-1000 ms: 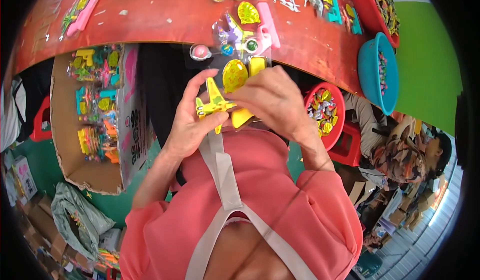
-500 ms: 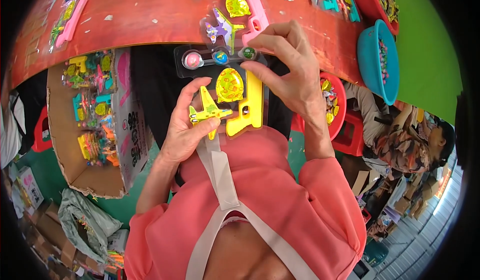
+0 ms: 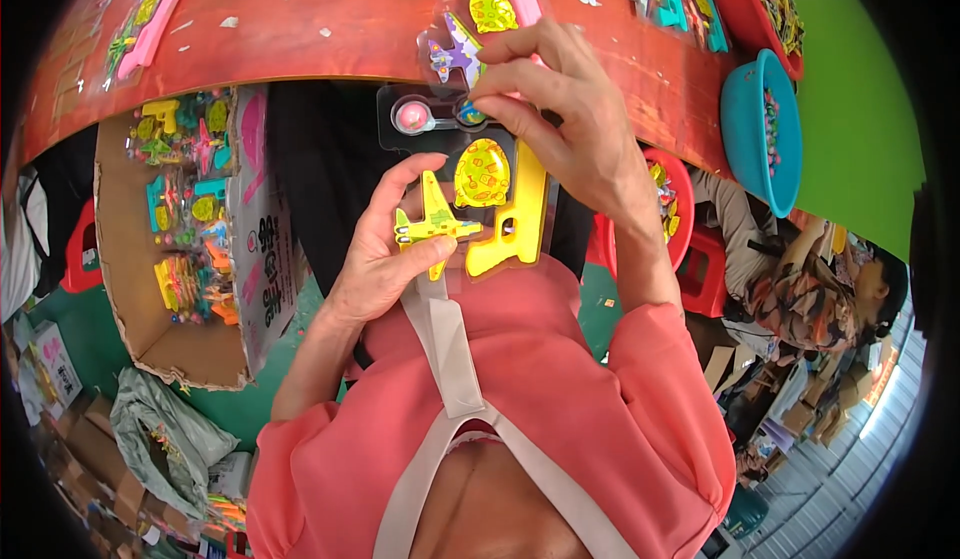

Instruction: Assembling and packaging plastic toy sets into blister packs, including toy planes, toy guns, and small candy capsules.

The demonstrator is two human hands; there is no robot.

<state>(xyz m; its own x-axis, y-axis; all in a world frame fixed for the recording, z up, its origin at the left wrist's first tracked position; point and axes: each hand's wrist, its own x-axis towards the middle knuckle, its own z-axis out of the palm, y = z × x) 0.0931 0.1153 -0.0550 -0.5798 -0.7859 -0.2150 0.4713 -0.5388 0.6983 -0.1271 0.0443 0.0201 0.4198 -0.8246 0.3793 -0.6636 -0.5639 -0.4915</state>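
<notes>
Right now your right hand [image 3: 565, 99] arches over with fingers curled; I can't tell whether it grips anything. Your left hand [image 3: 375, 271] holds the clear tray [image 3: 408, 141] by its left side. In it, the yellow toy gun [image 3: 515, 224] lies below your right hand and the yellow toy plane [image 3: 435, 221] under your left thumb. Beyond spreads the red table [image 3: 300, 29]; left stands the carton [image 3: 172, 344], right the teal basin [image 3: 740, 139]. Your right hand hides the tray's upper right part.
</notes>
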